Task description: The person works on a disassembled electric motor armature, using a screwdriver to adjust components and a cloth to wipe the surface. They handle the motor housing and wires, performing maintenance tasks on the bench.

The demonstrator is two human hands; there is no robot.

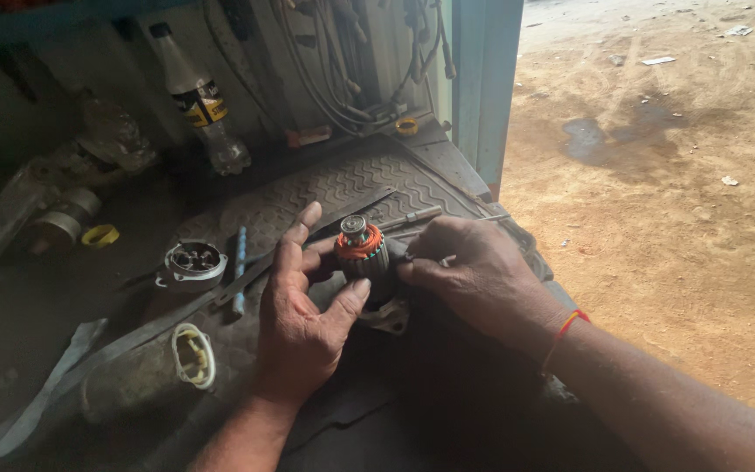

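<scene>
Over the rubber mat (342, 179), left hand (303, 328) and right hand (469, 271) both grip, seemingly, 1 motor armature (362, 253).

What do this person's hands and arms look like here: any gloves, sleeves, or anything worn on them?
Both hands are bare, with no gloves. The left hand and its forearm show no sleeve, ring or band. The right hand has a thin red-orange thread bracelet at the wrist; its forearm is also unsleeved as far as the frame shows.

Left of the left hand (303, 328), a round metal end cap (192, 264), a blue-handled tool (239, 271) and a cylindrical housing (155, 371) crowd the worktop (325, 188); bare ribbed matting lies open beyond the hands, before the bottle (203, 105).
</scene>
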